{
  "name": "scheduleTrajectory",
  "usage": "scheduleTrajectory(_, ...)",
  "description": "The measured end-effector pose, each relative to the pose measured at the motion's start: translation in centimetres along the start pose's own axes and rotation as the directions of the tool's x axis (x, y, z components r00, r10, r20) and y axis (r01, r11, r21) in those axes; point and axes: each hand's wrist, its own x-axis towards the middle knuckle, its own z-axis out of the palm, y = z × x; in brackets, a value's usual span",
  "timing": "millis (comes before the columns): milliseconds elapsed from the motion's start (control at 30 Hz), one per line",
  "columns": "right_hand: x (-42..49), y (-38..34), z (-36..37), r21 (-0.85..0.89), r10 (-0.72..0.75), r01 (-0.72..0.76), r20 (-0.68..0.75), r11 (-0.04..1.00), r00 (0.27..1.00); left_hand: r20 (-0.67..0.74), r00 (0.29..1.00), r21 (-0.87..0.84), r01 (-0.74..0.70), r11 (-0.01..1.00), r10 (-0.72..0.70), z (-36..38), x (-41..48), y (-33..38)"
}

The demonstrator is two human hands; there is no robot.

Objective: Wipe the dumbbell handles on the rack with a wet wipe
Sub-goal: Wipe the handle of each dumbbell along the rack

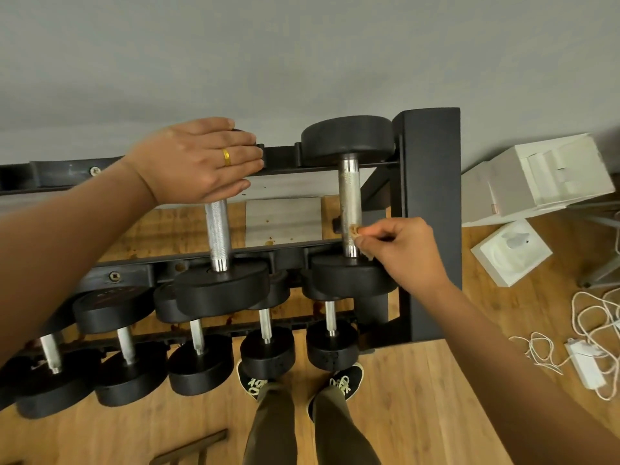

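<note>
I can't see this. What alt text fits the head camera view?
Seen from above, a person's right hand pinches a brownish wet wipe against the steel handle of the rightmost top-row dumbbell on a black rack, while the left hand rests flat on the neighbouring dumbbell.

— Counting the top-tier dumbbells [217, 229]?
— Counting two up there. Finding five lower-tier dumbbells [198, 344] below, making seven in all on one rack [429, 196].
— Seeing hands?
— Seeing two: left hand [198, 162], right hand [402, 250]. Noting one ring [226, 157] and one wipe [355, 229].
— Spotting anything on the floor?
— Spotting two shoes [255, 384], two white boxes [536, 176], one adapter [585, 364].
</note>
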Motion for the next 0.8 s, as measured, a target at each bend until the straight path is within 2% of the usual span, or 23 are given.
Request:
scheduleTrajectory(167,2.2,-2.1,-0.1,0.072,-0.073,0.081,-0.100,0.994,0.992,-0.011,1.000,0.015,-0.010,1.000,0.010,0.0,0.0,0.1)
scheduleTrajectory(367,-0.3,0.2,-0.5,-0.046,0.031,-0.027,0.086,0.999,0.996,-0.003,1.000,0.012,0.006,1.000,-0.005,0.0,0.1,0.2)
scheduleTrajectory(433,0.3,-0.2,-0.7,-0.029,0.012,-0.010,0.081,1.000,0.997,0.003,1.000,0.013,0.011,1.000,-0.011,-0.1,0.1,0.3)
scheduleTrajectory(533,2.1,-1.4,-0.8,-0.017,-0.114,0.113,-0.125,0.993,0.986,-0.006,1.000,0.021,0.013,1.000,-0.013,-0.1,0.1,0.2)
scheduleTrajectory(600,3.3,-1.9,-0.7,-0.122,-0.285,0.262,-0.247,0.957,0.926,-0.003,1.000,0.021,0.014,1.000,-0.014,0.1,0.1,0.2)
scheduleTrajectory(700,5.2,-2.1,-0.4,-0.350,-0.519,0.429,-0.222,0.832,0.825,0.004,1.000,0.022,0.013,1.000,-0.013,0.3,-0.2,0.2)
scheduleTrajectory(800,6.5,-2.2,-0.2,-0.418,-0.558,0.445,-0.197,0.792,0.806,-0.006,1.000,0.030,0.007,1.000,-0.007,0.5,-0.3,0.1)
